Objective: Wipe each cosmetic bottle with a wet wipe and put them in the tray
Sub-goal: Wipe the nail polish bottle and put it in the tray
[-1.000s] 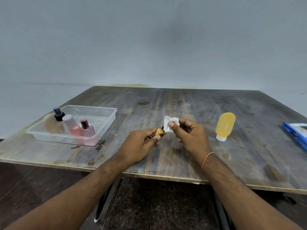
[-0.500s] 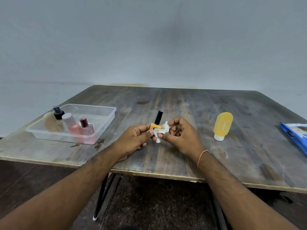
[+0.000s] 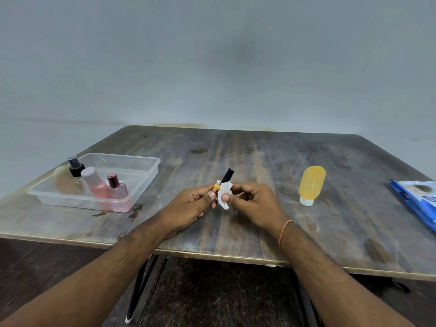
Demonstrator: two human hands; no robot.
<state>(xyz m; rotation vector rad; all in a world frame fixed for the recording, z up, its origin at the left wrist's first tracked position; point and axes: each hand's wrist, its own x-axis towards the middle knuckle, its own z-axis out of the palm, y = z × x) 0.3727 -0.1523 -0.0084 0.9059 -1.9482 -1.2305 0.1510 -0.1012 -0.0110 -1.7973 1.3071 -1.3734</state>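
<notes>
My left hand (image 3: 191,207) pinches a small orange nail-polish bottle (image 3: 215,187) whose long black cap (image 3: 227,176) tilts up and to the right. My right hand (image 3: 253,205) presses a crumpled white wet wipe (image 3: 224,194) against the bottle's right side. Both hands hover just above the middle of the wooden table (image 3: 236,156). At the left stands a clear plastic tray (image 3: 146,166) holding a spray bottle with a black top (image 3: 76,169), a pink bottle with a white cap (image 3: 95,184) and a pink bottle with a metallic cap (image 3: 116,187). An orange squeeze bottle (image 3: 311,184) rests cap-down to the right.
A blue wet-wipe pack (image 3: 417,199) lies at the table's right edge. The table's front edge (image 3: 212,254) runs under my forearms, with dark floor and a table leg below. A plain grey wall rises behind the table.
The nail-polish bottle was turned so its black cap points up. The wipe slid from the cap down to the bottle's body, and both hands stayed nearly in place.
</notes>
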